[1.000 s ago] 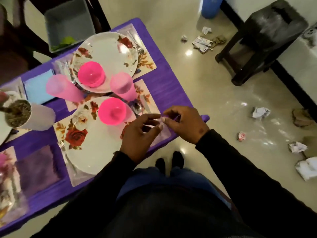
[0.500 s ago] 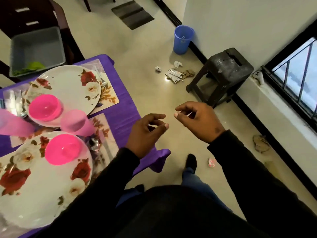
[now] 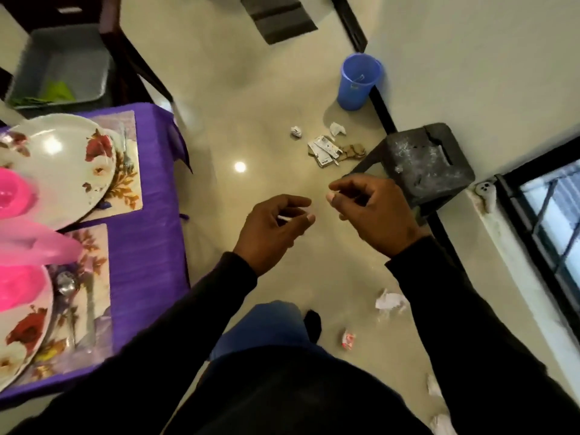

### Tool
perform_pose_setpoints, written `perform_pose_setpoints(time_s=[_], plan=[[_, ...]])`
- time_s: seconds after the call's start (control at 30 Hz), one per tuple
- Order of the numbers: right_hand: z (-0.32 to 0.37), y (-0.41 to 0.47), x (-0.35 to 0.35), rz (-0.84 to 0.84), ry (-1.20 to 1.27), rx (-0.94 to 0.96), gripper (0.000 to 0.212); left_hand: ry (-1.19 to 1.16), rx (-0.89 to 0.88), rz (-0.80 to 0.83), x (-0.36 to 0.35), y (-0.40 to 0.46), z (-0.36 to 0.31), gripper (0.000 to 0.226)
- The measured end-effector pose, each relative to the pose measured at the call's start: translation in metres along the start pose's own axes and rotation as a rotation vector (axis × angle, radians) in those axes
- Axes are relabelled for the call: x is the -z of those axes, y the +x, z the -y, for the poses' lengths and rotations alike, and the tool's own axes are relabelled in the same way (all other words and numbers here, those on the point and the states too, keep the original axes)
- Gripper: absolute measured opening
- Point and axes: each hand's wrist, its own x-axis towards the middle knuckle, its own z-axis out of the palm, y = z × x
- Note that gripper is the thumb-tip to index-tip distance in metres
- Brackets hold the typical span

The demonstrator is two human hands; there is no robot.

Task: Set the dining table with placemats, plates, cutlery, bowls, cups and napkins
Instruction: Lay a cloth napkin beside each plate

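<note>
Mid frame, over the floor right of the surface [image 3: 147,246]: left hand [image 3: 270,233] is pinched on a small white scrap [image 3: 284,218]; right hand [image 3: 373,215] is curled, fingertips pinched, contents too small to be told. Judged: scrap is best dropped in the blue bin [image 3: 359,81], upper centre, then napkins fetched.

Count, left edge of frame, partly cropped:
- plates: 2 [image 3: 28,334], [image 3: 62,164]
- placemats: 2 seen [image 3: 94,293], [image 3: 128,164]
- pink bowls: 2 [image 3: 15,287], [image 3: 12,196]
- pink cup: 1, blurred [image 3: 40,249]
- spoon: 1 [image 3: 66,285]
- napkins: none in view
</note>
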Motion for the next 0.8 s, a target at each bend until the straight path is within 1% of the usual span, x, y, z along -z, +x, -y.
perform_pose_setpoints(time_s=[0.1, 0.3, 0.37, 0.47, 0.6, 0.7, 0.8], plan=[[0.000, 0.032, 0.011, -0.020, 0.087, 0.010, 0.020, 0.001, -0.011, -0.049, 0.001, 0.015, -0.015, 0.025], [0.028, 0.103, -0.007, 0.168, 0.069, 0.154, 0.013, -0.108, -0.032, -0.215, 0.024, 0.068, -0.037, 0.020], [0.040, 0.128, -0.014, 0.191, 0.077, 0.190, 0.011, -0.132, -0.016, -0.234, 0.037, 0.088, -0.040, 0.020], [0.062, 0.187, -0.028, 0.154, 0.080, 0.189, 0.004, -0.133, 0.007, -0.243, 0.072, 0.139, -0.044, 0.020], [0.092, 0.270, -0.036, 0.218, 0.001, 0.174, 0.005, -0.156, 0.039, -0.304, 0.122, 0.208, -0.058, 0.019], [0.115, 0.332, -0.036, 0.219, -0.014, 0.220, 0.006, -0.178, -0.019, -0.346, 0.159, 0.258, -0.079, 0.018], [0.136, 0.397, -0.048, 0.251, 0.031, 0.238, 0.007, -0.255, -0.056, -0.449, 0.197, 0.301, -0.092, 0.016]])
